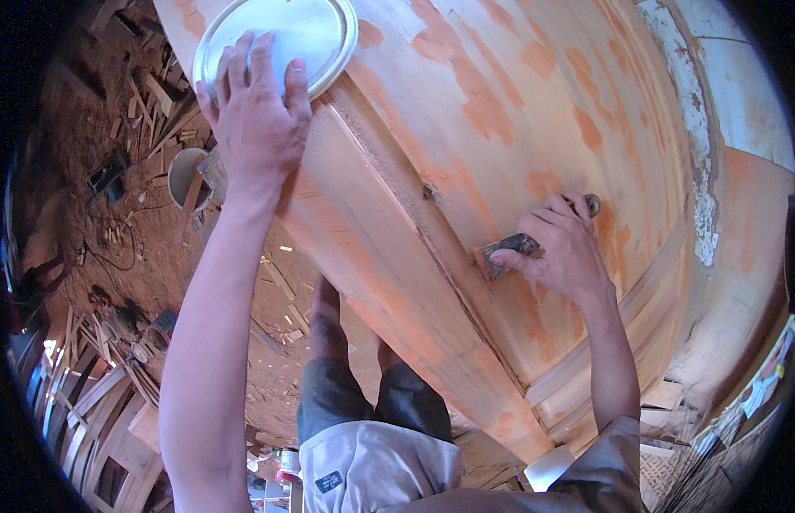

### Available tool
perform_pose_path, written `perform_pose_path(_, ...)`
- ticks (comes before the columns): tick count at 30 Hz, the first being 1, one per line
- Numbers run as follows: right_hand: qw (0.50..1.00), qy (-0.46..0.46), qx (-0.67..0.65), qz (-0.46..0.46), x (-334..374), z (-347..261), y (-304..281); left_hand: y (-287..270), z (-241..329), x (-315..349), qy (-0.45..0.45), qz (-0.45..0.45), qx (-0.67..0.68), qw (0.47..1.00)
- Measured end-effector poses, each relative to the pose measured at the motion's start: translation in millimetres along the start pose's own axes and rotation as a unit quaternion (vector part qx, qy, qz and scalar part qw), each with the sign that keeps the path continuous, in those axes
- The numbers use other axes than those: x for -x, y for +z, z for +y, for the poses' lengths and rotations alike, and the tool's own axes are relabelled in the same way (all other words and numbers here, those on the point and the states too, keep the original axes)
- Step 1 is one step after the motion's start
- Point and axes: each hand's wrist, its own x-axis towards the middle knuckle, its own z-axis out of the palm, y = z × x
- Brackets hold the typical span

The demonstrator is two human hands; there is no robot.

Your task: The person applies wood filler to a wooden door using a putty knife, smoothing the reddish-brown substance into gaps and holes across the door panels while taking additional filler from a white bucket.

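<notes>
A large wooden panel, streaked with orange filler-like patches, lies across the view in front of me. My left hand lies with spread fingers on a round white lid at the panel's far left end. My right hand is closed round the dark, stained handle of a putty knife. Its flat end touches the panel beside a raised wooden strip. The rounded handle end sticks out past my fingers, which hide the middle of the tool.
Reddish dirt floor with wood scraps lies to the left. A whitish bucket stands there near the panel's edge. Curved wooden pieces are piled at lower left. A pale surface with flaking paint borders the panel on the right.
</notes>
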Motion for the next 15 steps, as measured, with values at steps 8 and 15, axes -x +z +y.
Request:
perform_pose_path(8,0.999,0.004,0.013,-0.035,-5.4,-5.7,-4.4,-0.2,-0.4,0.0,-0.007,-0.004,-0.018,1.0)
perform_pose_path(15,0.999,-0.007,0.033,0.023,-3.6,-4.4,4.7,2.2,3.2,-0.2,-0.006,0.0,-0.01,1.0)
